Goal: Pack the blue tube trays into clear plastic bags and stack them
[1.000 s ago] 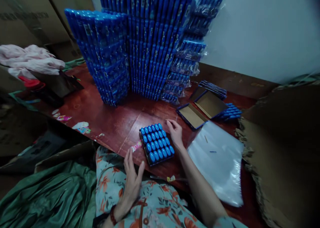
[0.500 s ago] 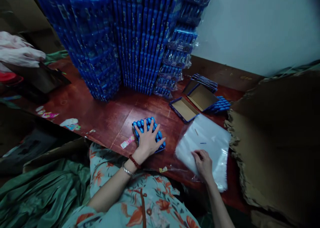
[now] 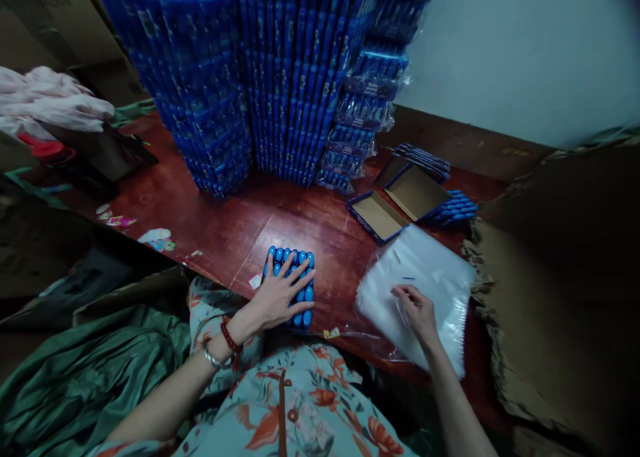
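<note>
The pack (image 3: 308, 295) of blue pieces is set on the table (image 3: 327, 227) near its front edge, and is covered in large part by the left hand (image 3: 275, 298). That hand is laid open and palm down, its fingers spread over the pieces; nothing is seen clasped in it. A second ago it was held off the pack, at the table's edge. Since the last frame the pack has been turned a little, its near end swung leftward, and only the pale end of the sticker (image 3: 255, 281) is now left showing beside it.

The right hand (image 3: 420, 313), seen beside the pack a second ago, is now held over the clear bags (image 3: 445, 270), as it was in the last frame. Its fingers are curled toward the thumb; whether a bag is gripped cannot be told. A blue strip (image 3: 409, 278) is seen on the bags, just beyond the fingertips. Behind the bags, the open trays (image 3: 379, 217) have been left where they were.
</note>
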`<state>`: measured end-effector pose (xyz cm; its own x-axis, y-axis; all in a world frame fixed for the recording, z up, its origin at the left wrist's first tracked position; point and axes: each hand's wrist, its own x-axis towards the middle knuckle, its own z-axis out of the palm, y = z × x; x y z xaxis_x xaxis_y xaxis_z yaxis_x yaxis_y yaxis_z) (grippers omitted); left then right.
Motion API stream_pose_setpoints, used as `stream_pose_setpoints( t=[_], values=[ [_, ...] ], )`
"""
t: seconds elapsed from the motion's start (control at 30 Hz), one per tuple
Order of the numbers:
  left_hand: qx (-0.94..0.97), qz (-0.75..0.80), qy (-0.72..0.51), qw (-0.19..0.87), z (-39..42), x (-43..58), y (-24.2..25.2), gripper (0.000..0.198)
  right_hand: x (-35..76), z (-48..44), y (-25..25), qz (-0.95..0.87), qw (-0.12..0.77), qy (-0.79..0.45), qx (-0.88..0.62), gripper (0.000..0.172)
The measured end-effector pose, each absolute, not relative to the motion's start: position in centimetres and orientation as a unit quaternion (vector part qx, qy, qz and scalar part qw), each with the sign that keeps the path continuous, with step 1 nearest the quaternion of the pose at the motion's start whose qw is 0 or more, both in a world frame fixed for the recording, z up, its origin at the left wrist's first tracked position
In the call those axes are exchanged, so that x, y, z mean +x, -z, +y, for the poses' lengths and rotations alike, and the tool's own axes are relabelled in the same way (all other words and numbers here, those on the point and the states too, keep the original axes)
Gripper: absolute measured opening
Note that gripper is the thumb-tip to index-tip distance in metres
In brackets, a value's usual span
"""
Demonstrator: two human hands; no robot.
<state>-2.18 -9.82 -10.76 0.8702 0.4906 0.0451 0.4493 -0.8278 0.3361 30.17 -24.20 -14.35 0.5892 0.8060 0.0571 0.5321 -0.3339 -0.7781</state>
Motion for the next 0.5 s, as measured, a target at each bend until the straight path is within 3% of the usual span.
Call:
stream_pose_setpoints(
  t=[0.13,0.27,0.4,0.5],
  values=[
    [0.946,0.254,-0.105,0.171,-9.6,-0.7,8.8,0.074,29.4,-21.8,9.1,-0.513,0.359,-0.217,-0.749,0.039],
    [0.962,0.178,-0.159,0.135,-10.0,3.0,4.8,0.088,26.5,-19.2,4.4,-0.683,0.231,-0.288,-0.631,0.038],
    [0.981,0.086,-0.082,0.152,-9.7,6.1,2.9,0.041,24.9,-18.0,0.4,-0.744,0.115,-0.337,-0.566,0.047],
    [0.973,0.083,-0.033,0.215,-8.6,6.8,3.1,0.023,24.6,-18.7,-2.4,-0.718,0.075,-0.301,-0.623,0.056]
  ],
)
